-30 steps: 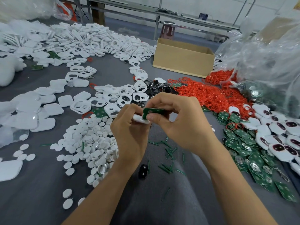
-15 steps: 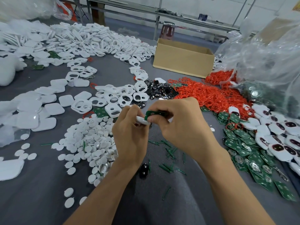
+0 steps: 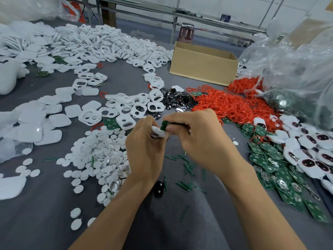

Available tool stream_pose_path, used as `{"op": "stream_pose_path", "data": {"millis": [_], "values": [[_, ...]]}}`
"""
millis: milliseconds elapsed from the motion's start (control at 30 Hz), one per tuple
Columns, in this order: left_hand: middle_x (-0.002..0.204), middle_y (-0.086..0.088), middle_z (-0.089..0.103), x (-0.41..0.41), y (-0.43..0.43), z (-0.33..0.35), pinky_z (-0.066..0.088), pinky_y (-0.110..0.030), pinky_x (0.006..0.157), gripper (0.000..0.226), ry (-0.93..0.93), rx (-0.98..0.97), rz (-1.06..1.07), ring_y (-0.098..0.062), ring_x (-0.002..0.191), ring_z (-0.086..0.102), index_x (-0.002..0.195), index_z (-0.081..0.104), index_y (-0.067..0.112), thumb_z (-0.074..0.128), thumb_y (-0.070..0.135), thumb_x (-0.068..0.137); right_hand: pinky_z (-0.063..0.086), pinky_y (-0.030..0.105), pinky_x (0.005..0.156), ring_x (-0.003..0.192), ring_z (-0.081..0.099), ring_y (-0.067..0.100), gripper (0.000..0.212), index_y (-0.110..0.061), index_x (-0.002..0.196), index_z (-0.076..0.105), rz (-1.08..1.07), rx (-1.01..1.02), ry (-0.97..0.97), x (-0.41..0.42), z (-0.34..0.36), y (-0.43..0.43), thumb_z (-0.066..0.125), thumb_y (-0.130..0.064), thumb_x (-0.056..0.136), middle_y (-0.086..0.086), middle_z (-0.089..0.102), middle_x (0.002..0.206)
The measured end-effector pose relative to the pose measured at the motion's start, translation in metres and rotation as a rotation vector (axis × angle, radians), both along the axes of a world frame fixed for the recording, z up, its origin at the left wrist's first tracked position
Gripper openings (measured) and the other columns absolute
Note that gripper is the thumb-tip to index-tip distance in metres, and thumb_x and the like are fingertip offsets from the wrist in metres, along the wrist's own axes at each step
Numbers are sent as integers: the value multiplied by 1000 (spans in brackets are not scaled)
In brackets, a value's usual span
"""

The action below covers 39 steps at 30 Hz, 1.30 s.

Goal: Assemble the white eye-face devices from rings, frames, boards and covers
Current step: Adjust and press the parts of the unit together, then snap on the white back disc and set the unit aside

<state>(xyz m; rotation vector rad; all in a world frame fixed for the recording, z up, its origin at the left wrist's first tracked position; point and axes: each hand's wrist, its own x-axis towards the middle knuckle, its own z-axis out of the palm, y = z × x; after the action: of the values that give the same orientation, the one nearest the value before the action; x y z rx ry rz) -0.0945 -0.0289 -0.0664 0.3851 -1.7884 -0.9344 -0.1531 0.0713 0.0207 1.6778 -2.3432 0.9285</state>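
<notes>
Head view: we see the left hand [image 3: 144, 147] curled, its fingers pinching a white piece [image 3: 158, 133]. The right hand [image 3: 196, 139] is curled too, gripping a green board [image 3: 164, 125] that tilts onto the white piece and touches it between both sets of fingertips. White discs [image 3: 100, 152] lie left of the left fingers, white frames [image 3: 126, 105] just beyond the fingertips, red rings [image 3: 225, 103] beyond the right fingers, and a board pile [image 3: 266, 159] right of them.
</notes>
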Motion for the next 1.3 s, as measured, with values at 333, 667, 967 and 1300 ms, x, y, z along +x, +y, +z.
{"op": "stream_pose_path", "data": {"millis": [333, 667, 967, 1300], "values": [[58, 14, 23, 1, 2, 0, 16, -19, 50, 43, -166, -57, 59, -5, 52, 22, 70, 28, 21, 63, 2, 85, 34, 40, 55, 58, 32, 24, 17, -6, 71, 60, -73, 91, 95, 2, -1, -1, 54, -2, 87, 1, 42, 56], [64, 9, 33, 0, 0, -2, 32, -34, 45, 21, -222, -220, 67, -19, 52, 32, 71, 36, 19, 49, 16, 87, 44, 41, 65, 69, 48, 25, 20, -12, 89, 69, -92, 198, 72, 1, 4, 2, 54, -2, 82, 7, 61, 75], [64, 5, 40, 2, 4, 0, 26, -30, 47, 20, -259, -179, 64, -22, 52, 33, 70, 39, 14, 54, 12, 82, 45, 42, 65, 74, 53, 37, 12, -10, 86, 62, -191, 142, 87, 11, -2, -3, 51, -13, 82, 11, 60, 77], [61, 9, 49, 1, 8, 2, 41, -14, 54, 36, -78, -49, 5, -3, 59, 54, 69, 51, 7, 80, 23, 81, 40, 33, 62, 66, 56, 26, 14, -14, 85, 70, -290, -1, 6, -22, 7, 18, 59, -5, 85, 4, 66, 67]]}}
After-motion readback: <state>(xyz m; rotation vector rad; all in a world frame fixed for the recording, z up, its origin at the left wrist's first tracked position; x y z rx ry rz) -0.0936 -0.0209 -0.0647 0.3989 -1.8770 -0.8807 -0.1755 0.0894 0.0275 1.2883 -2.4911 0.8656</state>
